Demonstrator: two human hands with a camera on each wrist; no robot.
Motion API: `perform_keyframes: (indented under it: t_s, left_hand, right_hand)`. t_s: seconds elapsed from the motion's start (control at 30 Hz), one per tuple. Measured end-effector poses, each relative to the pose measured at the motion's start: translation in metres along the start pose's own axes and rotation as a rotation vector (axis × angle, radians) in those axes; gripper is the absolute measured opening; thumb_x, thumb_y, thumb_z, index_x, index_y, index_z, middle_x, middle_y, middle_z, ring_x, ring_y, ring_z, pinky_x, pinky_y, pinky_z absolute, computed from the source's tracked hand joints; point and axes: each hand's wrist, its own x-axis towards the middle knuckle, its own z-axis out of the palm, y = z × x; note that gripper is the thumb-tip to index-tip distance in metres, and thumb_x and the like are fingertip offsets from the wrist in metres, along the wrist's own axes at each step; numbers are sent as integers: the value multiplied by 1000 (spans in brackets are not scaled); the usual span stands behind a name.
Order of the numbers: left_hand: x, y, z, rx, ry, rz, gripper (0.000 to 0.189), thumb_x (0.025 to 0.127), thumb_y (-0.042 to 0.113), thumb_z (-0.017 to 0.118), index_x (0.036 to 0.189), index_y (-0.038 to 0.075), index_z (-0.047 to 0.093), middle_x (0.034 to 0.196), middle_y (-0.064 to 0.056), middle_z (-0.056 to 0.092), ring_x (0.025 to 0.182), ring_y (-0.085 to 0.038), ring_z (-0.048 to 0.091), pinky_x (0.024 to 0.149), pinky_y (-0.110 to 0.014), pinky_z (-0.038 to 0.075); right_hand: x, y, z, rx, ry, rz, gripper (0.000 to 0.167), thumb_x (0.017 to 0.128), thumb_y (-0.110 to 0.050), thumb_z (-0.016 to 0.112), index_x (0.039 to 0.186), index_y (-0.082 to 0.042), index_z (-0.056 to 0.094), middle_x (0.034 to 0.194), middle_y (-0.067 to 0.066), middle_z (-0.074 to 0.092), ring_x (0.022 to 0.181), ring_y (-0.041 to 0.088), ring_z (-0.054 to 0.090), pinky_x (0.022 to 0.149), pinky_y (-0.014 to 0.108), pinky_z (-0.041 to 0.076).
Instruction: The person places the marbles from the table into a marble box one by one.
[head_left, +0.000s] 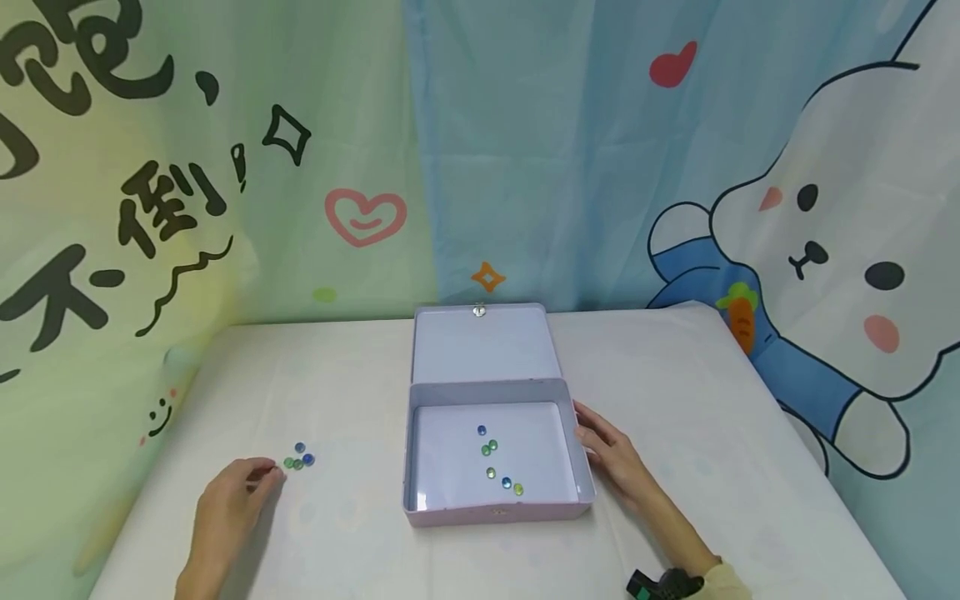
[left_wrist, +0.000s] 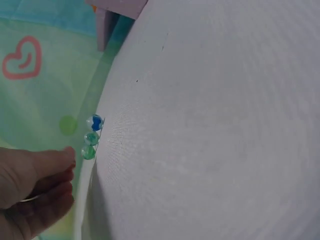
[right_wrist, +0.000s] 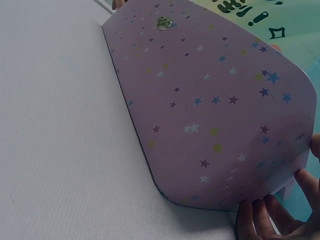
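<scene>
Toward the left of the table, my left hand (head_left: 232, 508) is beside a small cluster of glass marbles (head_left: 297, 464), green and blue. Its thumb and fingertips are close together just short of the marbles (left_wrist: 91, 139) in the left wrist view, and no marble shows between them. A lidded box (head_left: 498, 515), pale lilac with printed stars outside, stands open at the centre with its lid tipped back. Inside lie several green and blue marbles (head_left: 487, 450), spread apart. My right hand (head_left: 618, 458) rests its fingers against the box's right outer wall (right_wrist: 210, 110).
A white cloth (head_left: 345, 550) covers the table. Behind it hangs a printed curtain (head_left: 510, 167) with hearts and a cartoon rabbit. The raised lid (head_left: 483, 342) is at the box's far side, with a small metal clasp (head_left: 479, 311) on its edge.
</scene>
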Motion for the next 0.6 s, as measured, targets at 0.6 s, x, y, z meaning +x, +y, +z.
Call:
perform_keyframes:
  t_s: [0.6]
  left_hand:
    - [28, 68, -21, -295, 11, 332, 13, 83, 14, 76, 95, 13, 73, 86, 5, 74, 77, 1, 66, 68, -13, 53]
  right_hand:
    - [-1, 1, 1, -8, 10, -10, 56, 100, -27, 50, 152, -16, 32, 156, 15, 32, 140, 32, 35, 110, 49, 39]
